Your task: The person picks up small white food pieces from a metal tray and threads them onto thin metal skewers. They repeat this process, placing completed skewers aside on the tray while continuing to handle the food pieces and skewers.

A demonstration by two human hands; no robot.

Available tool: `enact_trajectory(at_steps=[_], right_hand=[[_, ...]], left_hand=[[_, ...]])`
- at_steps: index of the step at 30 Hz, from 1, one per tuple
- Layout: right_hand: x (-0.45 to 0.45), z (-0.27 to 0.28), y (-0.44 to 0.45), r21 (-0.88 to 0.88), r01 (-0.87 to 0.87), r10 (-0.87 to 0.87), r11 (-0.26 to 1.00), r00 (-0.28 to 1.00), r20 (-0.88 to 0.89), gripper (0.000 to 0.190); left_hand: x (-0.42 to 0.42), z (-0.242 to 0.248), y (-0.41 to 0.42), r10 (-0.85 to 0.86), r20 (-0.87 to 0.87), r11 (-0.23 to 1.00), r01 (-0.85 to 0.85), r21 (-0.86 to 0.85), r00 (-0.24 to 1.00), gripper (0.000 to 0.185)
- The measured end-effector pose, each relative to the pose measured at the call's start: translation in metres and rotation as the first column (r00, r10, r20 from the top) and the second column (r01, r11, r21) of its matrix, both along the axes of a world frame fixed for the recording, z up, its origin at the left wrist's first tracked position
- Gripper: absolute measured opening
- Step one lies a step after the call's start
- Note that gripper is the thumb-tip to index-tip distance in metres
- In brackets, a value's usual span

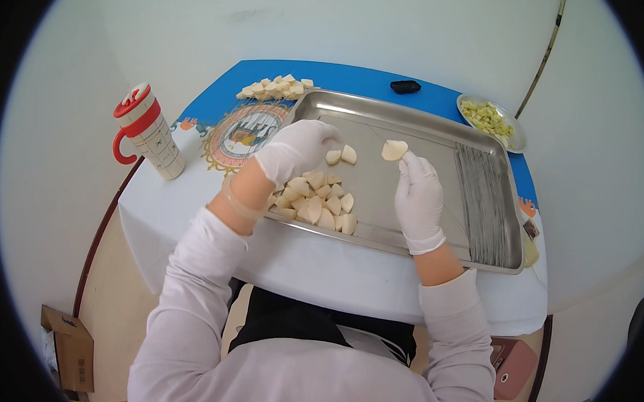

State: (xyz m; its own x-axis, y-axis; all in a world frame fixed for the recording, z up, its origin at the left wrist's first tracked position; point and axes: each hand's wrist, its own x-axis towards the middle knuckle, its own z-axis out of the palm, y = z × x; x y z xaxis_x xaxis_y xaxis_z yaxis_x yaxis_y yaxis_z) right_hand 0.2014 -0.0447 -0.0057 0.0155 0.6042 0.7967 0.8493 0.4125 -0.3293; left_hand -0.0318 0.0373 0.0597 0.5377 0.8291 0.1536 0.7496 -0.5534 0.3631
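In its white glove, my right hand (420,200) grips a pale, cut vegetable piece (395,150) between thumb and fingers, over a shallow metal tray (390,109). A thin skewer-like line shows just beyond that piece; whether they are joined is unclear. My left hand (302,146), also gloved, is over the tray's left part with fingers bent inward; their tips are partly hidden. Two cut pieces (349,154) lie beside it. A pile of similar pieces (312,200) rests in the tray's near left corner. Many thin metal skewers (481,205) lie along the tray's right side.
Skewered pale pieces (275,88) sit beyond the tray's left corner. A plate of chopped green vegetable (487,119) stands at the far right, a small black object (405,86) at the back. Left of the tray is a red-and-white tumbler (152,134) with a handle.
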Motion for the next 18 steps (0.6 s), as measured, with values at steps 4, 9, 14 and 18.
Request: enact_trajectory(at_steps=[4,9,14,18], right_hand=[[-0.001,0.002,-0.003,0.010,0.037,-0.037,0.999,0.999,0.018,0.022],[0.001,0.000,-0.001,0.020,0.061,-0.062,0.998,0.998,0.033,0.021],[0.002,-0.002,0.000,0.024,0.056,-0.057,0.998,0.997,0.042,0.022],[0.001,-0.003,-0.002,-0.011,0.062,-0.062,0.998,0.997,0.044,0.022]], left_hand=[[0.005,-0.015,0.019,-0.065,-0.334,0.997,0.048,-0.059,0.940,0.026],[0.022,-0.022,0.011,-0.121,-0.445,0.988,0.065,-0.140,0.887,0.028],[0.023,-0.040,0.023,-0.159,-0.473,0.983,0.093,-0.160,0.866,0.030],[0.021,-0.040,0.020,-0.106,-0.490,0.994,0.100,-0.037,0.865,0.026]])
